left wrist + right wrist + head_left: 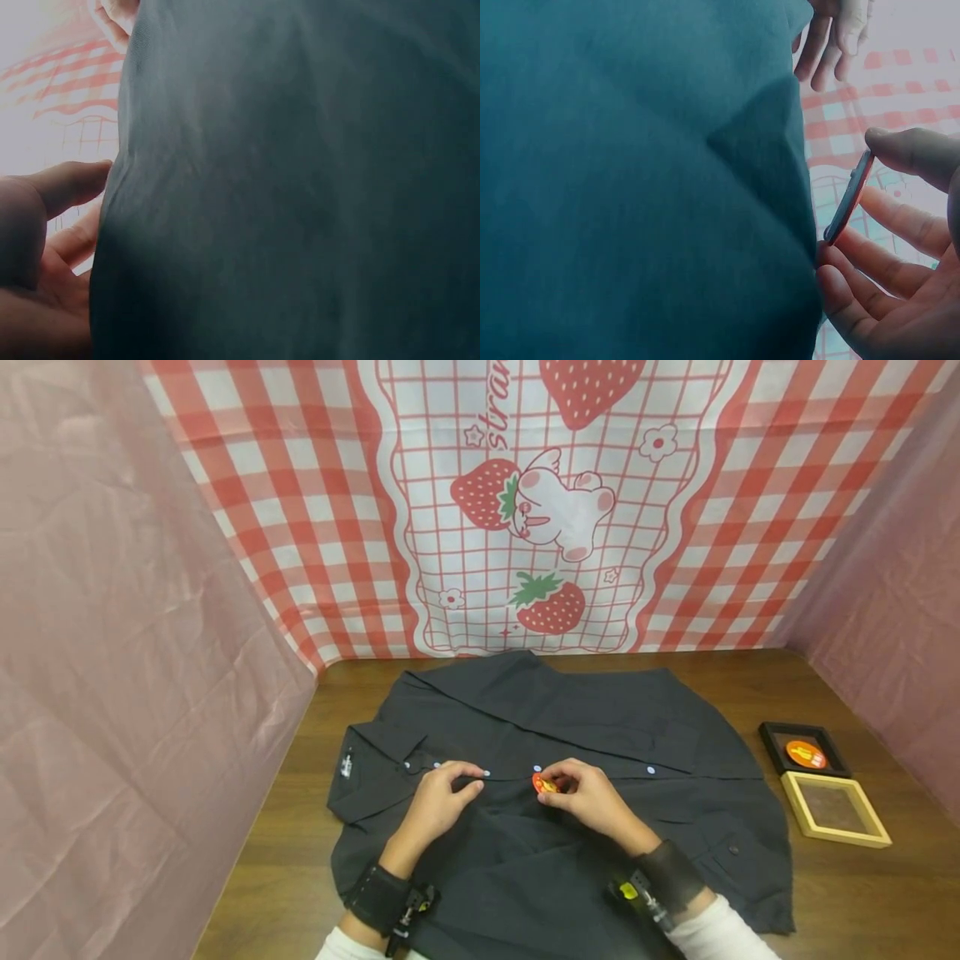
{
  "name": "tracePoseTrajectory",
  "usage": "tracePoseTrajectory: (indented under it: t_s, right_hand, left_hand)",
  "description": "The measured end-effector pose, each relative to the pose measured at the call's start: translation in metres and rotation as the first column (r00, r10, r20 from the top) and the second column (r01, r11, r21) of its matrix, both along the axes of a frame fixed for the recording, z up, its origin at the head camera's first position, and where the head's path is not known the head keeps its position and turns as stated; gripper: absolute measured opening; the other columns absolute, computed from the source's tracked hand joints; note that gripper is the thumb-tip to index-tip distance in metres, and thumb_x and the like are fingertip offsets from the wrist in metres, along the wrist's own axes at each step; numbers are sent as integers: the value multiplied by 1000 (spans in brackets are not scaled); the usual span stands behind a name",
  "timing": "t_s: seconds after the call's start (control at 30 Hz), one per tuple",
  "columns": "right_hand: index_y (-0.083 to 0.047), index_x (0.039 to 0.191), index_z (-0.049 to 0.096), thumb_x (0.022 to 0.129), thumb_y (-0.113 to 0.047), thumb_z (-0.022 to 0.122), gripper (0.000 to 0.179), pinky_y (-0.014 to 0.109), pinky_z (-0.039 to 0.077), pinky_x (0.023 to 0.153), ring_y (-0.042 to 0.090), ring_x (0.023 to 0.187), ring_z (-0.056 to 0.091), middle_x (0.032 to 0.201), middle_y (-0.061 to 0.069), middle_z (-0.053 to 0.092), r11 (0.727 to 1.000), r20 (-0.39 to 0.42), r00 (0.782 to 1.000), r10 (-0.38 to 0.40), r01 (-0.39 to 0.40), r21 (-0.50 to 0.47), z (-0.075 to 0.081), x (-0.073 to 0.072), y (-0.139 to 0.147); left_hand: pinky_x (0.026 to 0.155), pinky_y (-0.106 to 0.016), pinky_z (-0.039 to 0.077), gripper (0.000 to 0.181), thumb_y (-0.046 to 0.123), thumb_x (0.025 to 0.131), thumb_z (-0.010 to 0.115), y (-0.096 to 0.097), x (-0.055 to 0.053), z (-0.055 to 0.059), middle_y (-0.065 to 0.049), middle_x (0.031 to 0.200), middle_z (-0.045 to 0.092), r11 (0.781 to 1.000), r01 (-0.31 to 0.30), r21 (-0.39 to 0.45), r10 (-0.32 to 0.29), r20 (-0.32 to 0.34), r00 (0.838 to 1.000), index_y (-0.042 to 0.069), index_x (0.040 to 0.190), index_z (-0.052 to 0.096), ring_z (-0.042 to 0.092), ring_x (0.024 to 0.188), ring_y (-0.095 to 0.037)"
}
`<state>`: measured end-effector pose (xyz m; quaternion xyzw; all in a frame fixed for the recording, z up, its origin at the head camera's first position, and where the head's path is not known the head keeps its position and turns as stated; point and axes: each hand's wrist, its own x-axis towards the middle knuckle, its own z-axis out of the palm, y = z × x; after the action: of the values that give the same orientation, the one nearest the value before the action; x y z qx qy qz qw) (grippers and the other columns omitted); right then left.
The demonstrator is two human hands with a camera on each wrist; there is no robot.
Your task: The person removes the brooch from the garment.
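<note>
A dark button-up shirt is spread on the table, its collar to the left and pale buttons running along the placket. My right hand pinches a round red-and-yellow pin badge between thumb and fingers, close over the placket beside a button. In the right wrist view the badge stands edge-on near the shirt's edge, its back facing the cloth. The left hand is at the placket by another button, thumb and forefinger apart. In the left wrist view the thumb comes right to the cloth's edge.
On the right of the wooden table lie a black square box with an orange round badge in it and a pale-yellow frame-like lid. A strawberry-print checked cloth hangs behind; pink cloths hang at both sides.
</note>
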<state>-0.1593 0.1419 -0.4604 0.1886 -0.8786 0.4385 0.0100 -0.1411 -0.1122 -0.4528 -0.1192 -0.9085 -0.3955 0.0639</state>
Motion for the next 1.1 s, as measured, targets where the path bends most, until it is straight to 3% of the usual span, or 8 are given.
tracePoseTrajectory:
  t_s: [0.17,0.27,0.7,1.1]
  right_hand:
    - [-8,98,72,77,-15,82,23,20,49,64,11,75,59,89,3,67,999,10,999,-51,51,15,-2,1,13]
    - [-7,98,72,78,-16,81,24,21,50,65,9,76,58,90,4,67,997,11,997,-73,72,19,-3,1,19]
    - [-8,97,73,77,-17,83,24,21,49,64,12,75,58,90,4,68,988,-24,989,-149,150,46,-2,-1,34]
    - [-5,99,72,78,-18,82,27,20,50,65,14,77,61,93,7,68,978,-54,979,-196,200,61,3,3,52]
  left_hand:
    - [99,-51,45,19,19,90,68,3,0,3,-9,116,69,994,2,-110,-2,2,1000,11,107,72,63,113,-30]
    - [102,-53,44,22,20,90,68,5,0,5,-10,119,68,991,25,-133,-24,14,1000,10,110,71,61,116,-31]
    - [102,-52,44,26,22,91,68,7,0,1,-11,126,65,986,67,-150,-59,60,996,10,114,69,58,123,-31]
    - [105,-53,41,31,24,91,67,10,2,4,-14,132,61,985,82,-150,-70,88,994,8,118,67,53,128,-34]
